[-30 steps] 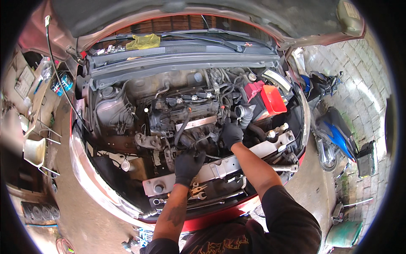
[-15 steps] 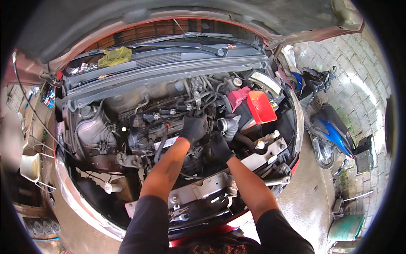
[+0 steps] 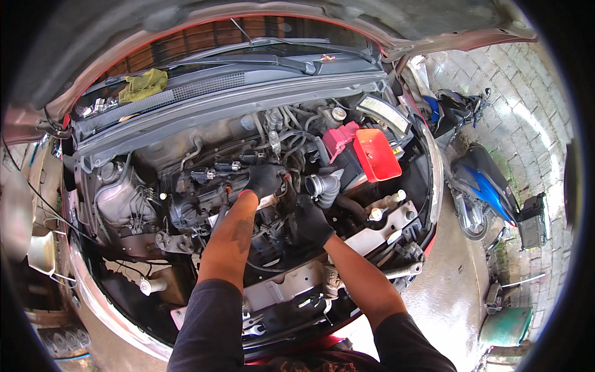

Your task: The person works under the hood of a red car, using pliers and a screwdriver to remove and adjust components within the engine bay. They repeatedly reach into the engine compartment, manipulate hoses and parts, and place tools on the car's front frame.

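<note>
Both my hands wear black gloves and work at the right end of the car engine [image 3: 186, 208]. My left hand [image 3: 265, 180] rests beside the engine's top with its fingers curled closed; what they grip, if anything, is hidden. Lower and to its right, my right hand [image 3: 312, 222] reaches down among hoses and wiring, its fingertips out of sight. Just right of the hands, the grey corrugated air intake hose [image 3: 323, 188] has its round mouth uncovered. Black ignition coils [image 3: 214, 170] line the engine top behind my left hand.
A red plastic tray [image 3: 377, 155] sits by a pink cover [image 3: 339, 140] on the right. Wrenches [image 3: 253, 327] lie near the front crossmember [image 3: 282, 285]. A yellow cloth [image 3: 144, 85] lies below the windshield. The raised hood [image 3: 186, 18] overhangs everything; a blue-black motorcycle [image 3: 483, 189] stands right.
The whole view has shifted, so the engine bay sits slightly further left. My right hand has turned a little at the wrist; my left hand stays by the same spot on the engine.
</note>
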Motion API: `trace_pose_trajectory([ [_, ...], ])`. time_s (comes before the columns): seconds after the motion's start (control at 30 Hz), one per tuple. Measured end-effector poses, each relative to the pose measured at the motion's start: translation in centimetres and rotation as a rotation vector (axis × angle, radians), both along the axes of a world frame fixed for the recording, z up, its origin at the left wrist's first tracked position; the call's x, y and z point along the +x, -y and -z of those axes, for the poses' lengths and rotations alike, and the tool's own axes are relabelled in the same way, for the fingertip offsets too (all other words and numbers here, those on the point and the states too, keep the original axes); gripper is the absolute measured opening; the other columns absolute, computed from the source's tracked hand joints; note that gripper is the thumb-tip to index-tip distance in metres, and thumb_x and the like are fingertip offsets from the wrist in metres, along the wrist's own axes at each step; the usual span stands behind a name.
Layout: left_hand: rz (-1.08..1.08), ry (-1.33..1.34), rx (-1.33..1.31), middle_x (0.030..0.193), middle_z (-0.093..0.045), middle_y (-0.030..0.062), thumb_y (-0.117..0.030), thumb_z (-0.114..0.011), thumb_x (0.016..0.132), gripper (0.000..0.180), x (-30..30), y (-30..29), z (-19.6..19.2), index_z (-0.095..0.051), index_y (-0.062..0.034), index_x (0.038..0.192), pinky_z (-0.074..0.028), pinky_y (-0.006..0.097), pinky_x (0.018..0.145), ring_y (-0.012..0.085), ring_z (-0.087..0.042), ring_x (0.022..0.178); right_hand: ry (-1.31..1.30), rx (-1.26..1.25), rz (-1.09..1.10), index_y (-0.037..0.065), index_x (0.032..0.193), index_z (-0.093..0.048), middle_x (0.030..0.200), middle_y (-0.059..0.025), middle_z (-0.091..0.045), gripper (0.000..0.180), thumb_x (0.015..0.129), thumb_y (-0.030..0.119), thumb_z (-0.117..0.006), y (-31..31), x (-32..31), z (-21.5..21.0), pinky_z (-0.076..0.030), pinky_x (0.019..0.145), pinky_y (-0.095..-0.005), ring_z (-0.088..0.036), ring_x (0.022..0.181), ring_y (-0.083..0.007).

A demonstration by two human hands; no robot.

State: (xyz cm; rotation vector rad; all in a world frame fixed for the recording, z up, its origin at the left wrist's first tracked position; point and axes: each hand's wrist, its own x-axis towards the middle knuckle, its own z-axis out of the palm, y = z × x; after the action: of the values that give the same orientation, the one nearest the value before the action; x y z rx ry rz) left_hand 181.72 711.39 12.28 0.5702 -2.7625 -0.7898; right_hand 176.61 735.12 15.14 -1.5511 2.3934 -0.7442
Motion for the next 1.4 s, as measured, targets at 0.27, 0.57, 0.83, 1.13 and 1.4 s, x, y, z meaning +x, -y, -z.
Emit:
trace_pose_trajectory([
  [0.27,-0.068,0.020,-0.052,0.098,-0.077,0.0096,-0.043,-0.070,0.085,0.026,-1.0,-1.1,-1.3,-0.081,-0.0274,0.102,-0.052,0.057,0.084,0.0383,-0.070,0.101,0.083,0.065,0.007,0.002,0.134,-0.052,0.103,-0.0186,-0.068,0.042,0.095,0.017,-0.060,-0.1,-0.6,5.3,-0.057,0.084,-0.0477,-0.071,0.095,-0.0366],
  [0.57,-0.138,0.065,-0.110,0.098,-0.077,0.0086,-0.049,-0.074,0.081,0.031,-1.3,-0.5,-0.9,-0.080,-0.0231,0.097,-0.048,0.057,0.079,0.0366,-0.069,0.103,-0.072,0.288,0.043,0.003,0.141,-0.048,0.100,-0.0250,-0.071,0.057,0.087,0.010,-0.064,-0.2,2.6,-4.5,-0.058,0.065,-0.0513,-0.073,0.083,-0.0398],
  [0.83,0.238,0.208,-0.809,0.118,-0.069,0.0097,-0.020,-0.066,0.083,0.017,-2.2,-2.5,-2.7,-0.078,-0.0156,0.093,-0.043,0.053,0.086,0.0356,-0.061,0.115,-0.072,0.122,-0.163,0.017,0.152,-0.047,0.117,-0.0196,-0.066,0.068,0.087,0.008,-0.068,-13.9,-0.7,-10.4,-0.056,0.059,-0.0516,-0.071,0.077,-0.0411],
  [1.13,0.079,-0.105,-0.389,0.120,-0.067,0.0167,-0.024,-0.070,0.081,0.025,-2.4,-3.0,-1.3,-0.072,-0.0113,0.102,-0.041,0.057,0.095,0.0383,-0.059,0.119,-0.352,-0.071,-0.145,0.016,0.141,-0.059,0.123,-0.0158,-0.067,0.056,0.086,0.012,-0.069,-16.9,-6.6,-5.2,-0.056,0.063,-0.0475,-0.068,0.077,-0.0343],
  [1.4,-0.037,-0.226,0.020,0.111,-0.069,0.0179,-0.026,-0.068,0.094,0.021,0.0,-2.7,-6.0,-0.069,-0.0064,0.103,-0.047,0.052,0.094,0.0406,-0.065,0.102,-0.301,-0.289,-0.203,0.013,0.128,-0.063,0.125,-0.0174,-0.067,0.046,0.083,0.010,-0.072,-14.3,-6.8,-5.5,-0.057,0.064,-0.0481,-0.070,0.079,-0.0376],
])
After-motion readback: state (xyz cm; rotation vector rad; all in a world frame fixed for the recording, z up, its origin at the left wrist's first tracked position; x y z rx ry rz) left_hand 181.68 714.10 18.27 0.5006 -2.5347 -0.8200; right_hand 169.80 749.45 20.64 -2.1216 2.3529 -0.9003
